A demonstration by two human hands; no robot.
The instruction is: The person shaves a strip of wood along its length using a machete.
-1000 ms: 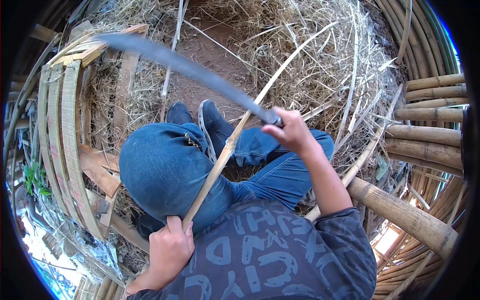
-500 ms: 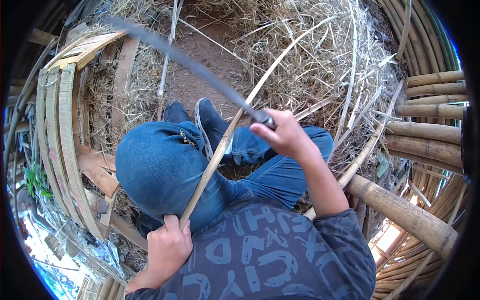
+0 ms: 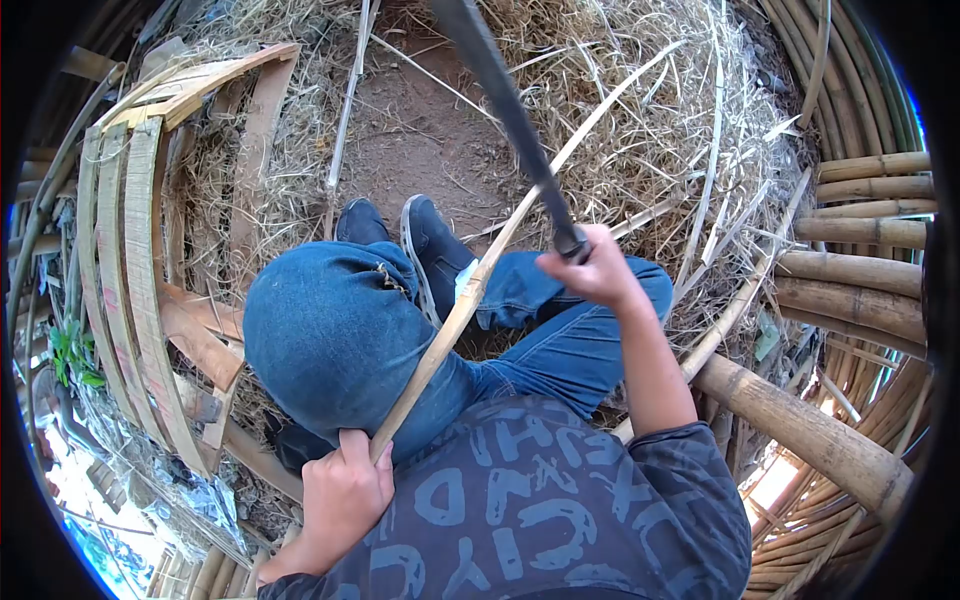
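Note:
A long, pale bamboo strip (image 3: 447, 335) slants across my bent knee, its far end reaching up over the straw. My left hand (image 3: 347, 488) is closed around its near end, close to my stomach. In my right hand (image 3: 596, 270) is the dark handle of a machete (image 3: 505, 105); its long blade points up and away, past the top edge of the view. The blade crosses over the strip just beyond my right hand. Whether blade and strip touch, I cannot tell.
Shavings and straw (image 3: 640, 120) cover the ground around a patch of bare soil (image 3: 420, 130). A slatted wooden crate (image 3: 128, 260) stands at left. Thick bamboo poles (image 3: 800, 425) lie at right, with a bamboo wall (image 3: 850, 90) behind. My shoes (image 3: 435, 240) are in front.
The machete has swung from pointing up-left to a steeper angle, its blade moving right. My right hand has turned and shifted slightly right; my left hand keeps hold of the strip.

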